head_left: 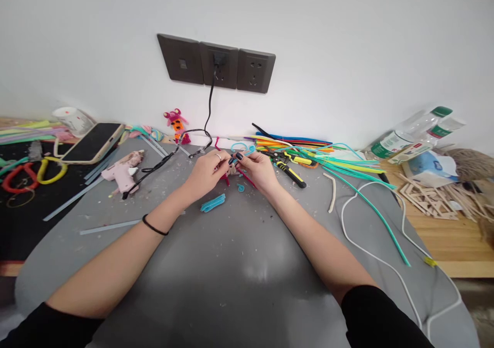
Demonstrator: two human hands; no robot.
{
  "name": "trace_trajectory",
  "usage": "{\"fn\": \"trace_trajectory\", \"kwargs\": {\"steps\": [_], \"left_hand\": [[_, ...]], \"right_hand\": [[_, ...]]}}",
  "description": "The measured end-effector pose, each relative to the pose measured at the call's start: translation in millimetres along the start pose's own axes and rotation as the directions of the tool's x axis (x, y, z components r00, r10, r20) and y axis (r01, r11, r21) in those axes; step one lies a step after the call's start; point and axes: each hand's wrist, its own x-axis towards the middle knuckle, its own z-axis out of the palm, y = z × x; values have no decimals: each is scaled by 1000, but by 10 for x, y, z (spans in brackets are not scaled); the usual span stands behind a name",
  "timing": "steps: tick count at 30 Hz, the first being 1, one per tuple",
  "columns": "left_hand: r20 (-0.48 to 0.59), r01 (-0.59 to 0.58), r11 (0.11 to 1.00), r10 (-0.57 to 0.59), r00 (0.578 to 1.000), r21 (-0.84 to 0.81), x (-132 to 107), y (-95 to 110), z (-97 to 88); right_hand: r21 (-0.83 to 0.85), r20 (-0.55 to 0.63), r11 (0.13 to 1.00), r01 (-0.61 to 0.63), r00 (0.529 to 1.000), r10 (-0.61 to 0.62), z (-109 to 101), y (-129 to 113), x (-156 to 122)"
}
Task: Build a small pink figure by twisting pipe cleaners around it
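Note:
My left hand [208, 169] and my right hand [260, 170] meet above the far middle of the grey table, fingertips pinched together. Between them is a light blue pipe cleaner [246, 152], bent into loops; both hands grip it. Red pipe cleaner pieces stick out below and behind the fingers, partly hidden. Just under my hands lie a folded bundle of blue pipe cleaner [213, 203] and a small blue coil [241, 188]. To the right rest yellow-and-black pliers [291, 174].
A pink glue gun [125, 173] with a black cord lies left, near a phone [92, 143] and scissors [23, 178]. Many coloured pipe cleaners [339, 160] spread along the wall. A white cable [370, 245] runs down the right side. Bottles [409, 132] stand at far right.

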Motion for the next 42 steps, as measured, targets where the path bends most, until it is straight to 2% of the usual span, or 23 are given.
{"fn": "trace_trajectory", "kwargs": {"steps": [2,5,8,11,14,16,21,28,34,38,42], "left_hand": [[66,-93,994,89,994,65,22,-36,-53],[227,-246,962,215,950,119,43,-89,-147],[290,-262,952,210,934,156,34,-129,-205],[229,-193,970,157,961,145,17,-158,-201],[85,-86,989,76,993,122,16,-171,-166],[14,-3,994,2,1000,110,21,-162,-143],[-17,124,992,-124,992,22,24,-87,-82],[-80,179,966,-197,977,-184,0,-10,59],[-167,192,950,-237,957,-244,-36,76,162],[-193,189,958,-231,954,-214,-45,75,175],[-156,118,986,-135,978,-115,-16,30,95]], "right_hand": [[-123,15,992,26,1000,-24,-8,6,-1],[-236,69,971,32,997,-16,-10,10,-4],[-255,111,967,14,994,15,-12,13,-1],[-220,116,975,-11,993,38,-22,14,9],[-173,72,985,-25,997,38,-32,13,23],[-144,54,989,-22,998,30,-34,13,29],[-52,30,999,-11,999,13,-22,12,28],[41,31,999,-2,1000,1,7,15,19],[23,76,1000,1,997,-3,22,10,10],[-44,87,999,3,996,1,31,3,0],[-144,87,989,29,996,-17,25,-28,-6]]}}
